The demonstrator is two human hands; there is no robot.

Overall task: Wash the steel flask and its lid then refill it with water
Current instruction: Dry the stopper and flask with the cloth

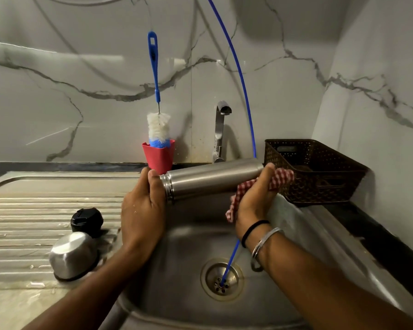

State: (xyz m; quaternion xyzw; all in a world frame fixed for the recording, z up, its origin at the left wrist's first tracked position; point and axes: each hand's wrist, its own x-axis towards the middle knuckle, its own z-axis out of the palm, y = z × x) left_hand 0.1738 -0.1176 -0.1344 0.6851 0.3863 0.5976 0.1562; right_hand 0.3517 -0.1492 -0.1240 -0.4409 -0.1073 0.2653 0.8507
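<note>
The steel flask (212,177) lies sideways above the sink (181,239), its open threaded neck to the left. My left hand (142,208) grips that neck end. My right hand (255,198) holds a red-and-white checked cloth (278,178) wrapped against the flask's base end. On the draining board to the left stand the flask's steel cup lid (73,254), upside down, and a black stopper cap (86,221).
A blue bottle brush (158,127) stands in a red cup (159,156) behind the sink, beside the tap (221,129). A thin blue hose (239,75) runs down into the drain (222,281). A brown basket (312,170) sits on the right counter.
</note>
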